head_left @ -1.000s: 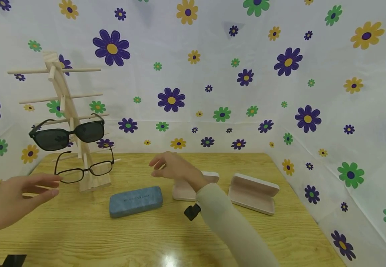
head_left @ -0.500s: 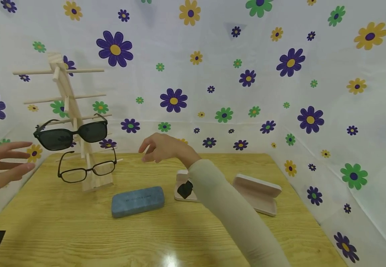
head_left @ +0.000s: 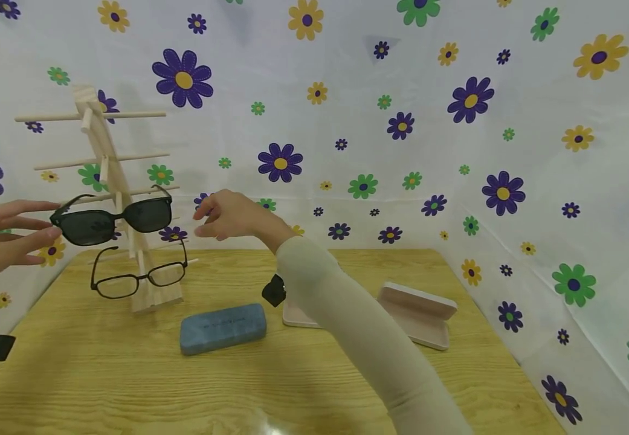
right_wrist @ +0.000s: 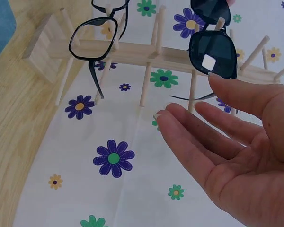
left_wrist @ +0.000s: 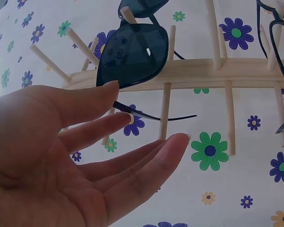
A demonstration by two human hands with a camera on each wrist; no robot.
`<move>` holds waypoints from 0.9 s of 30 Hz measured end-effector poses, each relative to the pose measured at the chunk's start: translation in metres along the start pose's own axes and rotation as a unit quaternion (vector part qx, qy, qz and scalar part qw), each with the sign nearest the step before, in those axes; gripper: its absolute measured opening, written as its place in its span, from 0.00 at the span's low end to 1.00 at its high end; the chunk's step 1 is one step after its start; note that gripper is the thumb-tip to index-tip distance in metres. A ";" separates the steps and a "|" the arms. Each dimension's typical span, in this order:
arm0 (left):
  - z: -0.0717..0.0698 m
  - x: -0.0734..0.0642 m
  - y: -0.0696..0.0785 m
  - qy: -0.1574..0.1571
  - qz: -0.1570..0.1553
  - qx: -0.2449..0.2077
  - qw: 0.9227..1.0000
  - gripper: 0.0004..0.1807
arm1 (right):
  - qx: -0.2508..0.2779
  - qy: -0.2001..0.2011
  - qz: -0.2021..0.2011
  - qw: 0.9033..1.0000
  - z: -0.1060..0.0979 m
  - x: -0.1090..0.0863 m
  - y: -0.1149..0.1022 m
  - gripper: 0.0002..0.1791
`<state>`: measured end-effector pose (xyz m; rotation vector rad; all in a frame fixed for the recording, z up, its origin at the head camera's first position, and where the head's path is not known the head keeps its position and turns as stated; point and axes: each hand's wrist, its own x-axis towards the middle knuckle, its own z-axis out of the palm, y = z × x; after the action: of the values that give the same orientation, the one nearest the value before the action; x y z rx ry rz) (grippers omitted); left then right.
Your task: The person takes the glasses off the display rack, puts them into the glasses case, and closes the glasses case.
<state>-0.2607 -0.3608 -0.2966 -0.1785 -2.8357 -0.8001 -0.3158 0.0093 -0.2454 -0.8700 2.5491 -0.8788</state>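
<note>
Black sunglasses [head_left: 145,215] hang on a peg of the wooden display stand [head_left: 109,145]. My left hand [head_left: 6,238] is at their left end, thumb at the frame's corner and fingers spread around the temple arm [left_wrist: 144,115]; contact is hard to tell. On the other side, my right hand [head_left: 232,214] stands a little apart from the sunglasses in the head view, fingers loosely bent, holding nothing. Below the sunglasses, black-rimmed eyeglasses [head_left: 141,277] with clear lenses sit on a lower peg.
A closed blue glasses case [head_left: 223,329] lies on the wooden table [head_left: 145,380]. Behind my right forearm, a pale open case [head_left: 299,315] is partly hidden. Another open case [head_left: 417,320] stands farther right. A flowered cloth [head_left: 336,109] hangs behind.
Both hands have risen to the height of the sunglasses. The right has moved left toward their right end, and the left has come to their left end. The glasses stay on the stand.
</note>
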 end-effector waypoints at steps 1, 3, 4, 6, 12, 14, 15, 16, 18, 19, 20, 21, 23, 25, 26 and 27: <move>-0.001 0.001 0.001 0.001 0.001 -0.001 1.000 0.39 | -0.002 0.008 0.002 1.000 0.000 0.002 -0.004 0.22; -0.001 0.002 0.003 0.008 0.000 -0.004 1.000 0.38 | -0.008 0.025 0.007 1.000 0.001 0.006 -0.011 0.25; -0.001 0.002 0.004 0.012 0.000 -0.006 1.000 0.38 | -0.011 0.033 0.009 0.999 0.001 0.008 -0.014 0.26; -0.001 0.003 0.006 0.020 0.001 -0.010 1.000 0.36 | -0.011 0.049 0.011 0.999 0.002 0.011 -0.019 0.29; 0.003 0.006 0.005 0.045 0.023 -0.019 0.999 0.31 | 0.011 0.070 -0.022 0.997 0.010 0.016 -0.023 0.32; 0.005 0.006 0.005 0.051 0.033 -0.027 0.998 0.29 | 0.021 0.071 -0.032 0.997 0.012 0.017 -0.023 0.31; 0.005 0.006 0.006 0.054 0.038 -0.033 0.997 0.28 | 0.026 0.073 -0.036 0.996 0.012 0.017 -0.024 0.30; 0.006 0.007 0.007 0.057 0.042 -0.037 0.997 0.27 | 0.032 0.075 -0.039 0.996 0.012 0.017 -0.024 0.30; 0.005 0.007 0.012 0.062 0.042 -0.043 0.996 0.26 | 0.046 0.082 -0.044 0.995 0.013 0.017 -0.025 0.28; 0.005 0.007 0.015 0.066 0.039 -0.050 0.996 0.25 | 0.052 0.086 -0.045 0.994 0.012 0.018 -0.026 0.27; 0.004 0.006 0.018 0.071 0.037 -0.057 0.995 0.25 | 0.057 0.090 -0.047 0.993 0.012 0.018 -0.027 0.26; 0.003 0.006 0.022 0.077 0.035 -0.066 0.994 0.24 | 0.059 0.094 -0.047 0.993 0.012 0.017 -0.028 0.25; 0.002 0.005 0.028 0.088 0.030 -0.079 0.993 0.24 | 0.063 0.103 -0.049 0.991 0.011 0.016 -0.031 0.24; 0.001 0.004 0.032 0.097 0.032 -0.095 0.990 0.23 | 0.070 0.109 -0.049 0.990 0.009 0.015 -0.032 0.24; 0.001 0.003 0.033 0.101 0.037 -0.100 0.989 0.20 | 0.074 0.111 -0.049 0.990 0.008 0.013 -0.033 0.24; 0.000 0.003 0.033 0.104 0.040 -0.103 0.988 0.17 | 0.080 0.113 -0.051 0.989 0.006 0.012 -0.033 0.24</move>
<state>-0.2582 -0.3323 -0.2796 -0.2210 -2.5333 -1.0288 -0.3074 -0.0215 -0.2299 -0.9028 2.5920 -1.2603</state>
